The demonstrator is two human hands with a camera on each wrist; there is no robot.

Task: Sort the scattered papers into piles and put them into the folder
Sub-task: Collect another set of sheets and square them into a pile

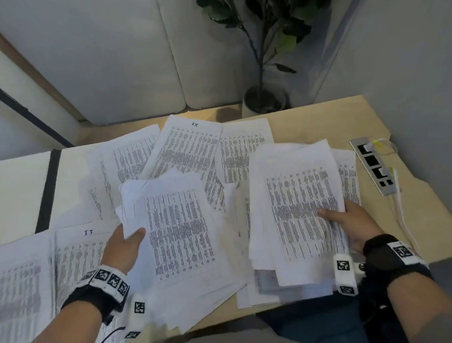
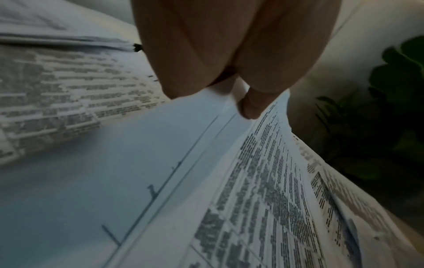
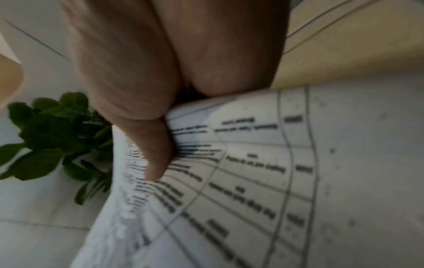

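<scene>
Two bundles of printed papers are held above the table point(image 1: 308, 121), one in each hand. The left bundle point(image 1: 181, 233) is gripped at its left edge by the left hand point(image 1: 124, 247), with the thumb pressed on top and the fingers hidden below the sheets. In the left wrist view, the thumb point(image 2: 251, 105) is seen clamped on the paper edge. The right bundle point(image 1: 299, 207) is held by the right hand point(image 1: 351, 225) at its right edge, the thumb laid over the printed table and the fingers closed under it. More loose sheets point(image 1: 192, 147) are spread on the table behind and beside both bundles. An open folder point(image 1: 21, 185) with a dark spine is seen at the far left of the table. A potted plant point(image 1: 265, 97) is placed at the far edge.
</scene>
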